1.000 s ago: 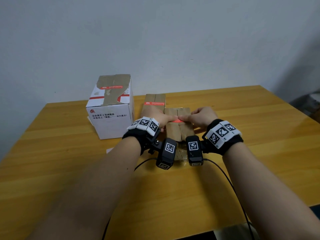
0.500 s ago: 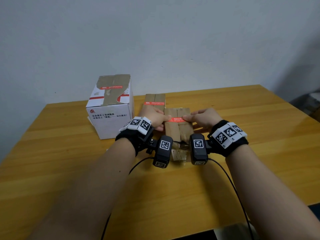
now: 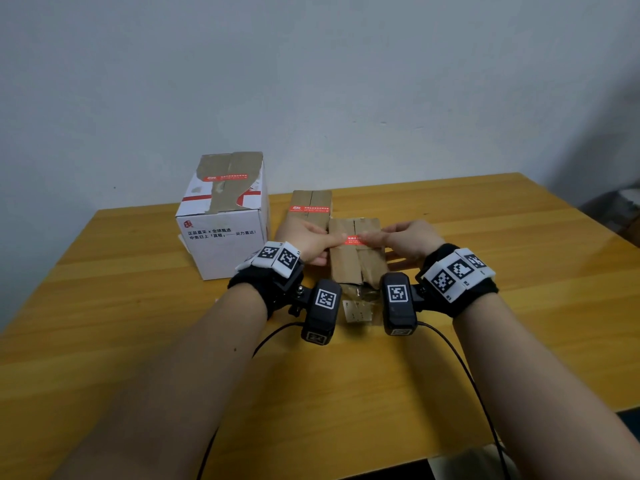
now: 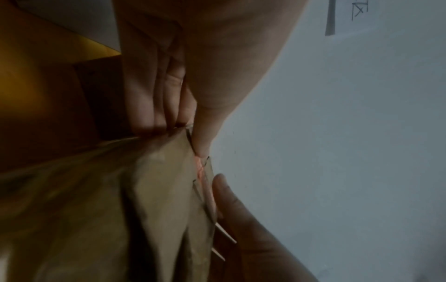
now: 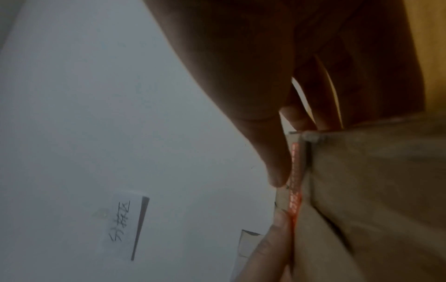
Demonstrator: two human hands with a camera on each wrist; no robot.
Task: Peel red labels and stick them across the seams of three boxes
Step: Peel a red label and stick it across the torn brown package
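Note:
A flat brown box [image 3: 356, 265] lies on the table in front of me, with a red label [image 3: 353, 240] across its centre seam. My left hand [image 3: 311, 242] presses a straight fingertip on the label's left end, its other fingers lying against the box's left side. My right hand [image 3: 398, 239] presses a fingertip on the right end. The left wrist view shows the label [image 4: 200, 167] edge-on on the box [image 4: 164, 190]; so does the right wrist view, label [image 5: 295, 181] on box [image 5: 374, 190]. A second brown box [image 3: 311, 202] and a white box [image 3: 221, 230] each carry a red label.
A small clear packet with a backing sheet [image 3: 358, 306] lies on the wooden table [image 3: 138, 341] just before the front box, between my wrist cameras. Black cables trail back towards me. A grey wall stands close behind, with a paper sign [image 5: 120, 225] on it.
My fingertips were together over the middle of the label; they have slid apart to its ends, uncovering it. Both wrists drew slightly back towards me.

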